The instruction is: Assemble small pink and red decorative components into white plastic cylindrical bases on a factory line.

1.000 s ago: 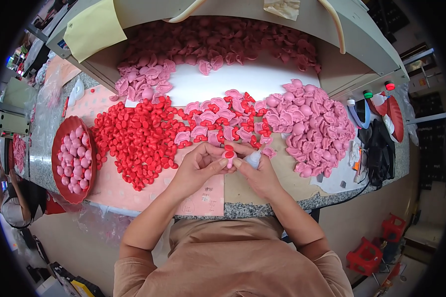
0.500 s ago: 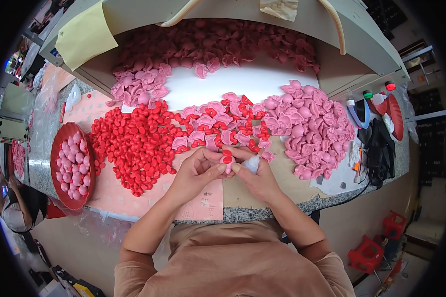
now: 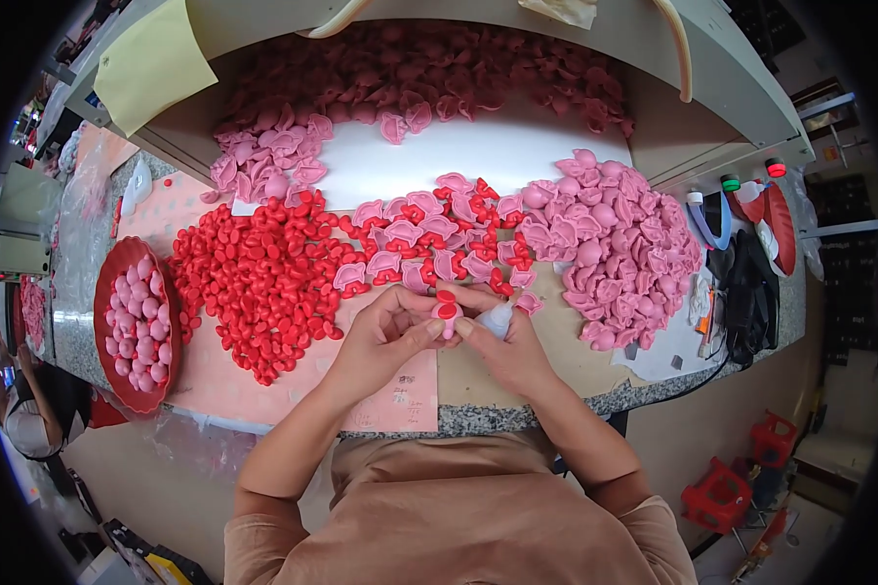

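In front of my chest, my left hand and my right hand meet over a small red and pink plastic piece, pinched between both thumbs and fingers. Its red lobes face up, with pink below. A small translucent squeeze bottle is tucked in my right hand as well. Just beyond my fingers lie rows of pink shell-shaped pieces joined with red parts. To their left spreads a heap of loose red plastic parts; to their right, a pile of pink shell pieces.
A red basket of pink balls stands at the left edge. Behind, a grey hooded machine arches over more pink pieces. Black straps and cords lie at the right. Red stools stand on the floor there.
The view has shifted slightly. Both hands keep nearly the same place and the same pinch on the red and pink piece; nothing has been let go.
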A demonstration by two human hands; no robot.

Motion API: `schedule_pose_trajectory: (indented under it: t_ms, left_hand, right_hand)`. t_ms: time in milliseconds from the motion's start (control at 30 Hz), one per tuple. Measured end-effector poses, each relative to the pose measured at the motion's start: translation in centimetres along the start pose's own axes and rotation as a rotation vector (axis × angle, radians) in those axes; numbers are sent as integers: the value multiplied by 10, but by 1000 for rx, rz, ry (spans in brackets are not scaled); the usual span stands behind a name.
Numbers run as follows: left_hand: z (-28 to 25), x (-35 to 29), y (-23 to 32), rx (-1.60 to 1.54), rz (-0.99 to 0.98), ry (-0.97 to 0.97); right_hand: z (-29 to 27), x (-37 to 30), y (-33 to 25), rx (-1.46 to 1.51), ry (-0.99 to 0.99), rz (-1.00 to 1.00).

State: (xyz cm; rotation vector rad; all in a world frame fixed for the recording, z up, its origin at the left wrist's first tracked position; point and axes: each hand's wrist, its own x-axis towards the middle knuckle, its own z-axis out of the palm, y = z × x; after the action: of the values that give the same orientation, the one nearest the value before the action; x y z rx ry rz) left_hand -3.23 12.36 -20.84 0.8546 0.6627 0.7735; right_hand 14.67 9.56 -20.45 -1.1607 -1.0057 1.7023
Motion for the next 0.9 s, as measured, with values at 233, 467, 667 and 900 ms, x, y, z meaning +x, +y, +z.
schedule_pose_trajectory:
  t_ms: [233, 467, 667, 900]
  left_hand:
    - [0, -1, -1, -12, -2, -5]
    - [3, 0, -3, -10, -8, -13]
    - [4, -2, -1, 2, 25, 10]
    - [2, -3, -1, 51, 0, 60]
  right_hand:
    - [0, -1, 2, 18, 1, -16]
    - [-3, -4, 3, 24, 1, -15]
    - [2, -2, 1, 52, -9, -36]
    - [1, -1, 2, 41, -26, -57]
